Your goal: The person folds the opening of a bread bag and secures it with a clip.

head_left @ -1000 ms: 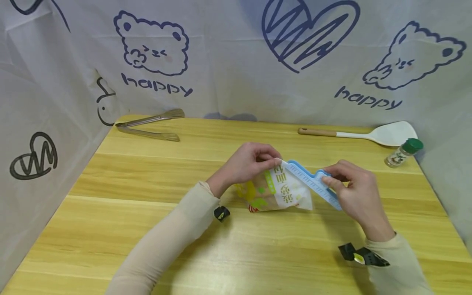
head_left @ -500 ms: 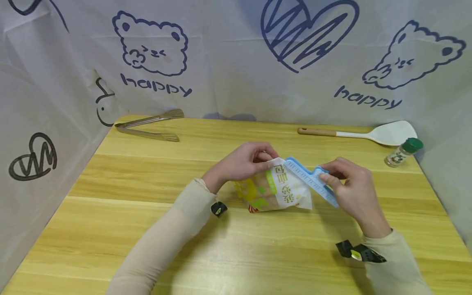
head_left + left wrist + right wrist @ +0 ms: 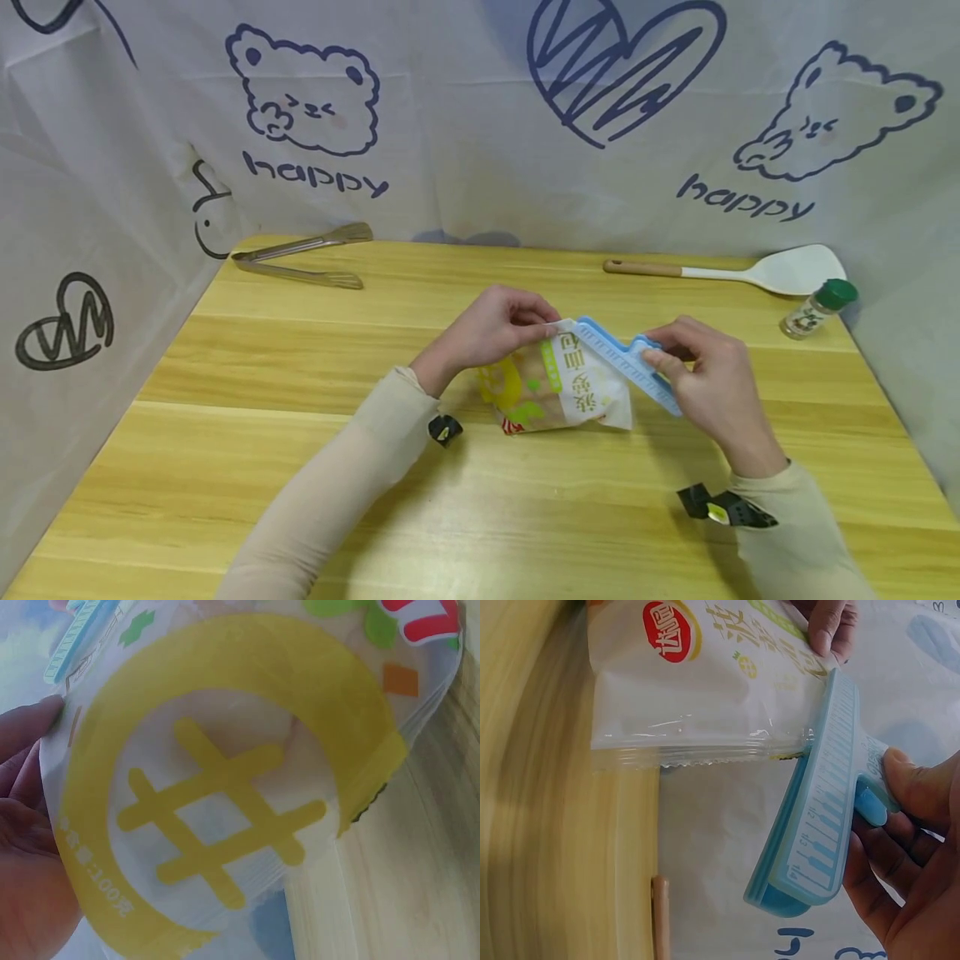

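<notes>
A printed plastic bread bag [image 3: 558, 379] stands tilted on the wooden table, white and clear with yellow and green print. My left hand [image 3: 498, 329] pinches its upper corner between thumb and fingers; in the left wrist view, the bag's yellow ring [image 3: 225, 802] fills most of the picture. My right hand [image 3: 708, 371] squeezes the handle of a long light-blue bag clip [image 3: 626, 362] with ruler markings. The clip slants down along the bag's upper right edge. From the right wrist, the clip's upper end [image 3: 838, 697] overlaps the bag's edge, while its lower end sticks out past the bag.
Metal tongs [image 3: 300, 258] lie at the back left of the table [image 3: 450, 517]. A white spatula [image 3: 795, 271] with a wooden handle rests along the back right, beside a green-capped seasoning jar [image 3: 813, 312]. A white cloth [image 3: 480, 167] with drawings stands behind and at both sides.
The clip and right hand have shifted slightly left and up, bringing the clip closer along the bag's edge. My left hand has moved slightly left, still pinching the corner.
</notes>
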{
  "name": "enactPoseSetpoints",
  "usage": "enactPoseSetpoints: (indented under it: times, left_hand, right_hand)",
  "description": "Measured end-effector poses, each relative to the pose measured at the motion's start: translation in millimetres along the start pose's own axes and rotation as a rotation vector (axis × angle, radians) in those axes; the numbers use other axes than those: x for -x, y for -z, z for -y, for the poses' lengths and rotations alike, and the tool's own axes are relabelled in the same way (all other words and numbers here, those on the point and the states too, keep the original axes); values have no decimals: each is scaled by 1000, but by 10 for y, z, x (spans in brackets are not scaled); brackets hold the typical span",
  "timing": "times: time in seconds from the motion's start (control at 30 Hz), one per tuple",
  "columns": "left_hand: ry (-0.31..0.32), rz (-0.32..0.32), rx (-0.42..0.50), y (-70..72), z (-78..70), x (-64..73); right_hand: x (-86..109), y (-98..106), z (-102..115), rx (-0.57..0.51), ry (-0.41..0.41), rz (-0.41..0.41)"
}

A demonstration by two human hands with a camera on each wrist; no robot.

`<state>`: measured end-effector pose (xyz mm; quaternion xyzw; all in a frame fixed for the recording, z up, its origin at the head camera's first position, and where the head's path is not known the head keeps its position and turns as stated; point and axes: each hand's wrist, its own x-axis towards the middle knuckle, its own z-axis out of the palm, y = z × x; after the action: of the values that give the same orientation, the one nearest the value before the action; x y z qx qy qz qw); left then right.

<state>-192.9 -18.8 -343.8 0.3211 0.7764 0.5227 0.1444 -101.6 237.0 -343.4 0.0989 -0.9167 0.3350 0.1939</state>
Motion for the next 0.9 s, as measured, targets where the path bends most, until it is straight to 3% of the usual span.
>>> enactPoseSetpoints:
  times: [0.5, 0.9]
  left_hand:
    - [34, -5, 0, 33, -4, 17]
    - [8, -7, 3, 2, 16, 5]
  right_hand:
    - [-21, -44, -2, -26, -4, -3]
    - [-45, -94, 9, -49, 0, -15]
